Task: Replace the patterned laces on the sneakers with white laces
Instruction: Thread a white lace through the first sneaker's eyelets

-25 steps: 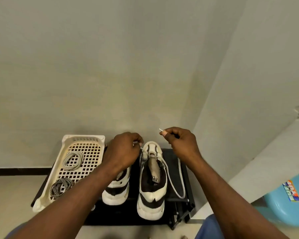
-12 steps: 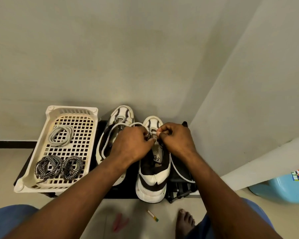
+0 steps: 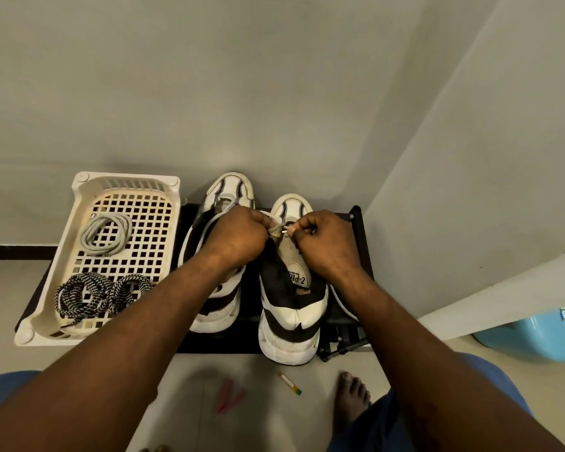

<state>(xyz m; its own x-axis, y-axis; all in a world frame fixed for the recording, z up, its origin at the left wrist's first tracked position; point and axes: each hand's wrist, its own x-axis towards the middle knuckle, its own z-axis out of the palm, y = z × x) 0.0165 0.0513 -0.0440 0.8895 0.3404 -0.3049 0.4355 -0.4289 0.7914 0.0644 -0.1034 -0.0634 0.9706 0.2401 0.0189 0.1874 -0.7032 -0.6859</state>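
1. Basket (image 3: 124, 178), left of frame: spare lace coil (image 3: 106, 234) above two patterned laces (image 3: 88, 295), both off the shoes.
2. Left sneaker (image 3: 229, 190), centre, on the shoe rack (image 3: 361, 256); a lace lies loose round it.
3. Left hand (image 3: 238, 236): fingers curled, apparently pinching the front eyelet flap of the right sneaker (image 3: 291, 321).
4. Right hand (image 3: 327, 243): pinches the white lace (image 3: 278, 228) at its tip. Judgement: the cord is limp and light and only the tip is stiff, so grip just behind the tip.
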